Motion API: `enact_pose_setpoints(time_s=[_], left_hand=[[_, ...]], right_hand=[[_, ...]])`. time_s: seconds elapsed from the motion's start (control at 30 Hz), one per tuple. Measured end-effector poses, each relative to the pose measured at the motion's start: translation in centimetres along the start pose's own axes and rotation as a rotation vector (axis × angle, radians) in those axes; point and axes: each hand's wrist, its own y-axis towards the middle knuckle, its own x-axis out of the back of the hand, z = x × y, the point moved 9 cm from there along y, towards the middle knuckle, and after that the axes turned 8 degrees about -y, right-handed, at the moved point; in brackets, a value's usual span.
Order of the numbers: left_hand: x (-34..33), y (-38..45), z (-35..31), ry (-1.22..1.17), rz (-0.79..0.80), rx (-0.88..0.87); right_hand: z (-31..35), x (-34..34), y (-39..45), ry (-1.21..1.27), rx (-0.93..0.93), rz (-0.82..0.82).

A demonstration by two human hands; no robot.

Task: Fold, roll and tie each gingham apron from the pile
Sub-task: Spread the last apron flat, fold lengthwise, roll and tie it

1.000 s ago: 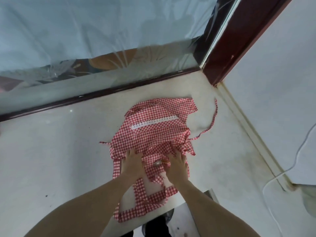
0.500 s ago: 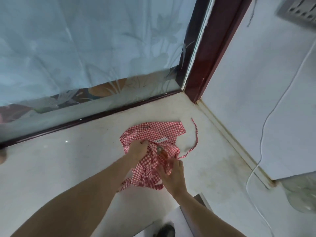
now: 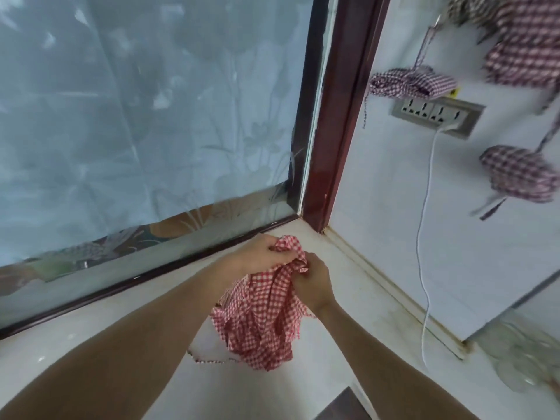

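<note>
Both hands are gripping the bunched top of a red gingham apron (image 3: 260, 316), which is hanging crumpled between the forearms above the pale worktop (image 3: 91, 338). The left hand (image 3: 257, 253) is curling its fingers round the gathered cloth, and the right hand (image 3: 313, 280) is pinching the same bunch just beside it. A thin tie (image 3: 209, 360) is trailing below. On the wall, dark gingham rolled bundles (image 3: 409, 81) are hanging near a socket strip (image 3: 436, 113) with a white cable (image 3: 424, 237).
</note>
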Motion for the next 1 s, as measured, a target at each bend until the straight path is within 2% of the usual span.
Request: enact_pose_setpoints(time_s=[0.1,0.2,0.3,0.4,0.5,0.57,0.67,0.77,0.9,1.0], left_hand=[[0.8,0.0,-3.1,0.09,-0.03,-0.071],[2.8,-1.2,-8.1,0.314,-0.236,-0.261],[4.2,-2.6,-11.4,0.362,-0.378,-0.424],[4.0,-3.0,-13.9,0.495,-0.384,-0.551],[5.0,-3.7,-16.1,0.458,-0.392,-0.642],[6.4,-3.8,-17.0,0.359,-0.419,-0.643],[8.2,-4.3,-18.4,0.284,-0.459,-0.642],[10.2,-4.6,-19.3,0.296,-0.495,-0.634],[12.7,-4.9,-18.9,0.291,-0.496,-0.587],[14.6,-4.6,-18.2,0.29,-0.512,-0.482]], right_hand=[[1.8,2.1,1.4,-0.013,0.062,-0.037],[4.5,5.3,2.6,0.056,0.098,-0.145],[7.2,7.8,3.4,0.012,0.109,-0.211],[10.1,9.2,4.0,-0.033,0.18,-0.184],[12.0,10.5,4.4,-0.017,0.225,-0.118],[12.6,10.8,4.6,-0.055,0.242,-0.018],[12.6,11.4,4.8,-0.43,0.273,0.057],[10.2,13.3,6.0,-0.705,0.114,0.096],[8.2,17.9,7.4,-0.901,-0.071,0.088],[8.9,22.2,8.4,-0.859,-0.193,0.032]])
